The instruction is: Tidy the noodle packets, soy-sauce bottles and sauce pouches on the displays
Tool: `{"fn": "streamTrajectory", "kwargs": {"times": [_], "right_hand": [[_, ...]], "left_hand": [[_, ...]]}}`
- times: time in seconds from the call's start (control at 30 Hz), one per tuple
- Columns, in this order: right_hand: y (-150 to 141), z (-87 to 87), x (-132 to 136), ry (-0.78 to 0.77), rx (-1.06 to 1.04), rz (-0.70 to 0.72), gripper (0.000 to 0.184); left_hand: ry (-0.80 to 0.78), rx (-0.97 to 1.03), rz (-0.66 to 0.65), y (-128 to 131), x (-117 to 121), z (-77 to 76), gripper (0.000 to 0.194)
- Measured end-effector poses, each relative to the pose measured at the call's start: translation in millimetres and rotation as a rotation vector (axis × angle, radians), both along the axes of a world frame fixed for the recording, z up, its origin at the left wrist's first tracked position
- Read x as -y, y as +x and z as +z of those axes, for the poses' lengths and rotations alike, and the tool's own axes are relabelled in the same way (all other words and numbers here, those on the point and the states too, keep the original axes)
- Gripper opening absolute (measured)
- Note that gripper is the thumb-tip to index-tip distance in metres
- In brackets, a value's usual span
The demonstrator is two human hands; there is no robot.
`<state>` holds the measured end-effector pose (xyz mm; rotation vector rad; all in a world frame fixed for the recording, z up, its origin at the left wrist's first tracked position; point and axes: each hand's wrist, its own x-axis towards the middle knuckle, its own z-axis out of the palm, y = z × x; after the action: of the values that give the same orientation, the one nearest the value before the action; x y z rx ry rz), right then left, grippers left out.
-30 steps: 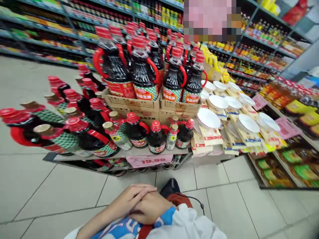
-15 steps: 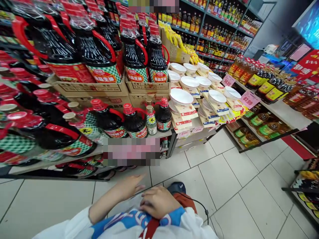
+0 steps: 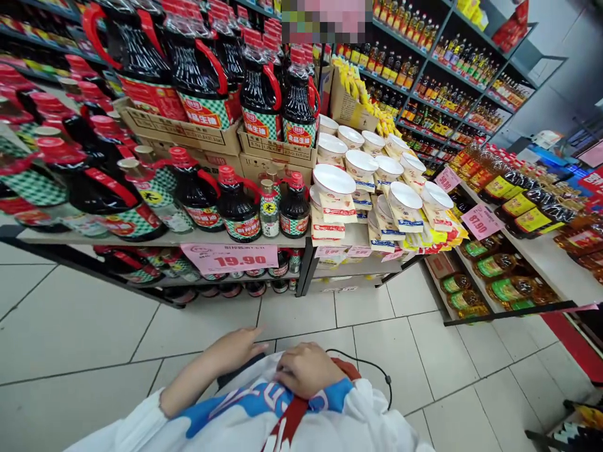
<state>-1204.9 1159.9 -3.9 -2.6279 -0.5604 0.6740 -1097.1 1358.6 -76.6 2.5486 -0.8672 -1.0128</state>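
Both of my hands rest low against my white and blue shirt (image 3: 264, 420). My left hand (image 3: 235, 348) lies with its fingers stretched out flat and holds nothing. My right hand (image 3: 304, 370) is curled, fingers bent down onto the shirt, and I cannot make out anything in it. A thin black cable (image 3: 372, 370) loops beside the right hand. In front of me stands a low display shelf (image 3: 179, 238) with dark sauce bottles with red caps and handles (image 3: 238, 210), out of reach of both hands.
A pink price tag reading 19.90 (image 3: 230, 257) hangs on the shelf edge. White bowls on boxed packs (image 3: 377, 188) fill the middle of the display. Oil bottles (image 3: 513, 207) line a rack at right. Tall stocked shelves (image 3: 438, 81) stand behind. White floor tiles (image 3: 424, 339) lie ahead.
My hands were clasped together a second ago; now they lie apart, the left stretched out. The view has swung to the right and nearer to the shelf.
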Motion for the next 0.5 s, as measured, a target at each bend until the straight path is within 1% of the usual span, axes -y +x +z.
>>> {"fn": "streamTrajectory", "kwargs": {"times": [0.07,0.13,0.23,0.3,0.4,0.47,0.5], "right_hand": [[-8.7,0.4,12.2,-0.032,-0.018,0.03,0.024],[-14.9,-0.8,21.2,-0.059,-0.029,0.072,0.025],[-19.3,-4.5,30.7,-0.053,-0.034,0.124,0.026],[-18.8,-7.3,34.6,-0.022,-0.03,0.141,0.027],[-12.9,-10.5,36.0,0.006,-0.029,0.16,0.034],[-5.8,-12.3,33.3,0.007,-0.038,0.181,0.038],[-1.3,-13.5,30.6,0.007,-0.044,0.193,0.039]], "left_hand": [[0.007,-0.022,0.026,-16.7,14.1,2.8,0.063],[0.01,-0.034,0.062,-29.8,22.6,6.3,0.065],[-0.014,-0.026,0.153,-42.8,24.2,8.6,0.065],[-0.032,-0.017,0.217,-48.0,20.1,7.4,0.065],[-0.019,-0.016,0.273,-50.4,9.0,2.7,0.067],[-0.026,-0.002,0.316,-46.5,-3.3,-1.5,0.066],[-0.032,0.034,0.363,-42.4,-12.1,-3.6,0.063]]}}
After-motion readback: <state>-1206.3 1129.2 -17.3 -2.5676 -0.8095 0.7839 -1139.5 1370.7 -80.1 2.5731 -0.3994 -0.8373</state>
